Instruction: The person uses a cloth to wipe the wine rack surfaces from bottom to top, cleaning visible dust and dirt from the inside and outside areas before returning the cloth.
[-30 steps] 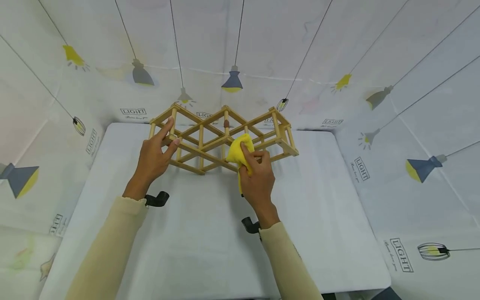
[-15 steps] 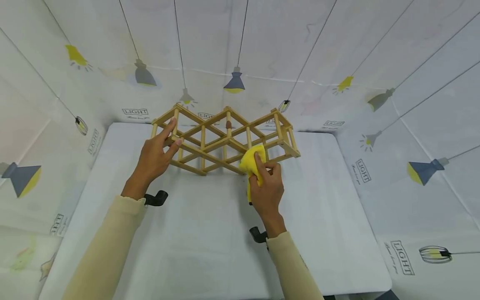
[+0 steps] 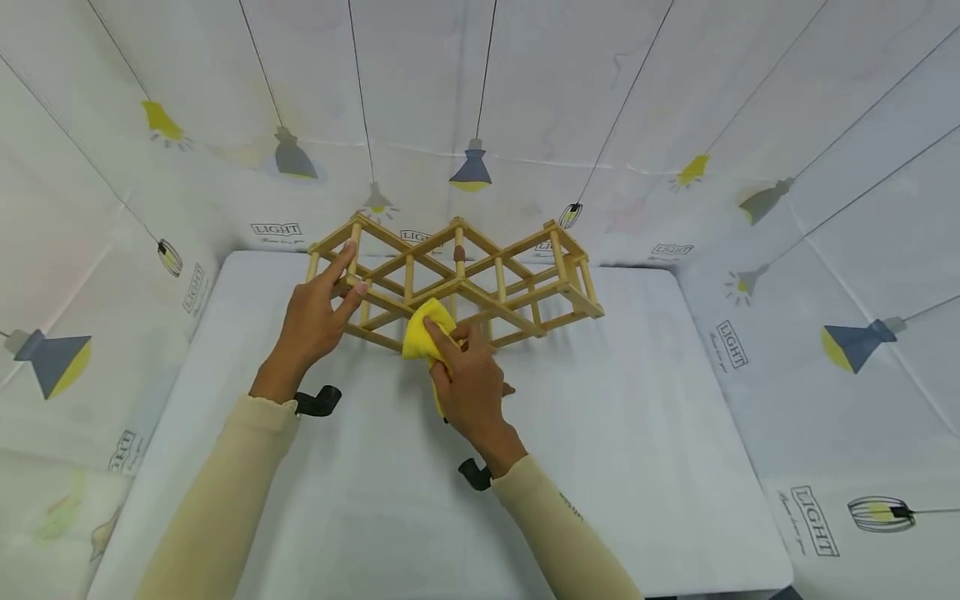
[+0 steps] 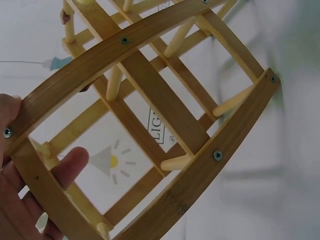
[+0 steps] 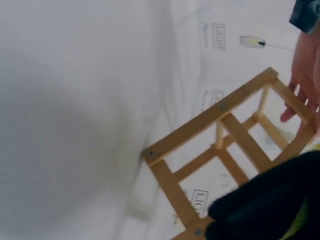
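Observation:
A folding wooden wine rack (image 3: 501, 307) stands in a zigzag at the back of the table in the head view. My left hand (image 3: 311, 321) grips its left end, thumb and fingers around a corner; the left wrist view shows fingers (image 4: 72, 167) behind a slat (image 4: 30, 180). My right hand (image 3: 472, 383) pinches a bunched yellow cloth (image 3: 429, 329) against the front lower slats, left of the rack's middle. In the right wrist view, a dark fuzzy fold (image 5: 260, 205), with a little yellow-green, covers part of the rack (image 5: 190, 126). The right hand's fingers are hidden there.
The white table (image 3: 637, 417) has rounded corners. Behind it and at both sides hangs a pale sheet (image 3: 540, 100) printed with lamps. Small black mounts (image 3: 318, 402) stick out at both wrists.
My right hand and the yellow cloth shift a little right along the front slats, then clearly left. My left hand keeps its grip, and the rack stays in place.

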